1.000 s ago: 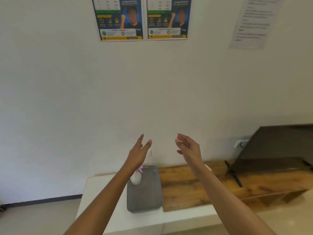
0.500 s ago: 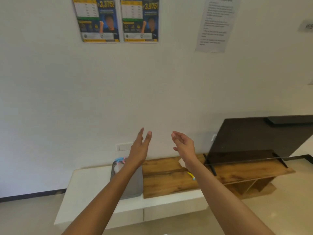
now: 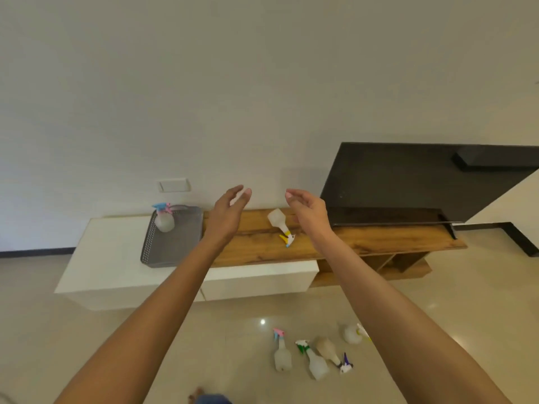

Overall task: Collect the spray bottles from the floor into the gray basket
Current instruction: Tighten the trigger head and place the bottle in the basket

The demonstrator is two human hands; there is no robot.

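The gray basket (image 3: 175,249) rests on a low white cabinet (image 3: 110,258) and holds a clear spray bottle with a blue and pink head (image 3: 164,218). Another spray bottle with a yellow nozzle (image 3: 280,225) lies on the wooden shelf (image 3: 364,243). Several spray bottles lie on the floor: one with a pink head (image 3: 281,352), one with a green head (image 3: 313,360), one with a purple head (image 3: 332,354) and one partly hidden behind my right forearm (image 3: 353,333). My left hand (image 3: 227,212) and my right hand (image 3: 309,209) are raised in front of me, both empty with fingers apart.
A black television (image 3: 408,185) stands on the wooden shelf at the right, against the white wall. A wall plate (image 3: 173,185) sits above the basket. Beige tiled floor (image 3: 145,330) spreads in front of the cabinet.
The view has tilted down and moved back, bringing the floor and its bottles into sight. The posters have left the top of the frame. Both hands stay raised and empty.
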